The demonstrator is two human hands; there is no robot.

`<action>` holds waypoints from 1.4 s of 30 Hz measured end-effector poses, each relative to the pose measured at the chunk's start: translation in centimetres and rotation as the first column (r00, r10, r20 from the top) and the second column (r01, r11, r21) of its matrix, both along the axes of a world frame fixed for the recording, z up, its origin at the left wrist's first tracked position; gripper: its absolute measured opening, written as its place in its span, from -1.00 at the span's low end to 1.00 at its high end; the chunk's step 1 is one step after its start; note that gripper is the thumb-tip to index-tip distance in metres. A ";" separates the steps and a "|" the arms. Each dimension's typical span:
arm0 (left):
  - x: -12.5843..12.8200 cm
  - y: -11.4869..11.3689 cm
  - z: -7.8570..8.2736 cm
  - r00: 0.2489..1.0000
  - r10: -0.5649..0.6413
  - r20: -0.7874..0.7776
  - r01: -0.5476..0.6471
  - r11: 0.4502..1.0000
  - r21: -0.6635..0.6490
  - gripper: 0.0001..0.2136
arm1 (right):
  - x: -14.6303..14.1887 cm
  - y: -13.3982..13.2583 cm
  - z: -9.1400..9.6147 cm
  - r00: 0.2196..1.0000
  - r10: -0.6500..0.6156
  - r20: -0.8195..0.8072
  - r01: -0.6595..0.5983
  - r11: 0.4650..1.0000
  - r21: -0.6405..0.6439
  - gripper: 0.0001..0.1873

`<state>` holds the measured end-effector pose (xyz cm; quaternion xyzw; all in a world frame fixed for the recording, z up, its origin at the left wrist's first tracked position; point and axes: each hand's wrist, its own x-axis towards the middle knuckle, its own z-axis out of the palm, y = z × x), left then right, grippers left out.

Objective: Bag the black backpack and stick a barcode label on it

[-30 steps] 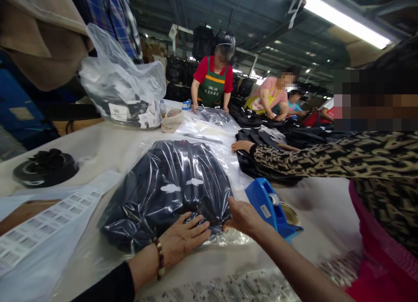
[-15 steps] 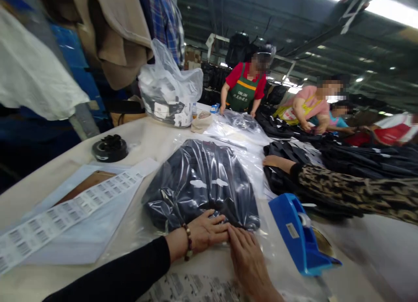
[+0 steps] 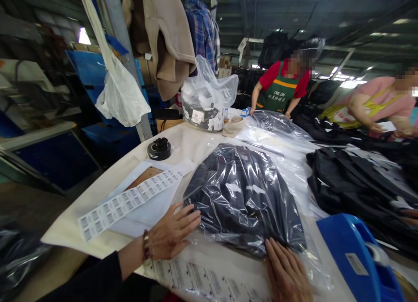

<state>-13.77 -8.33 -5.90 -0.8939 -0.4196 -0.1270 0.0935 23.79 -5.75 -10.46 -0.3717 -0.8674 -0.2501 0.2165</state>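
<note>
A dark folded garment in a clear plastic bag lies flat on the table in front of me, with two small white tags showing through. My left hand is at the bag's near left corner, fingers spread, a beaded bracelet on the wrist. At the near right edge, my right hand rests with its fingers stretched flat against the plastic. Neither hand grips anything. Below the bag, a strip of printed labels runs along the table's near edge.
Left on the table are a barcode sticker sheet, a brown phone and a black tape roll. A blue tape dispenser stands right, near piled black garments. A co-worker in a green apron works at the far end.
My hands have moved apart from the middle of the bag's near edge, the left to the left corner and the right rightward. My view has turned left. The patterned sleeve has left view.
</note>
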 end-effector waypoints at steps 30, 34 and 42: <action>1.8 4.7 0.0 0.907 0.179 0.382 -0.172 0.984 -0.054 -0.65 | -0.3 -0.5 0.3 0.997 -0.048 -0.054 0.045 0.997 -0.062 -0.59; 1.0 3.6 0.5 0.932 0.111 0.345 -0.123 0.992 0.011 -0.76 | -0.3 -0.4 0.3 0.996 -0.042 -0.074 0.038 0.998 -0.048 -0.58; -1.0 0.6 0.4 1.000 -0.020 -0.011 0.021 0.983 0.181 -0.82 | 0.2 0.0 -0.9 0.995 -0.029 -0.091 0.027 0.999 -0.026 -0.53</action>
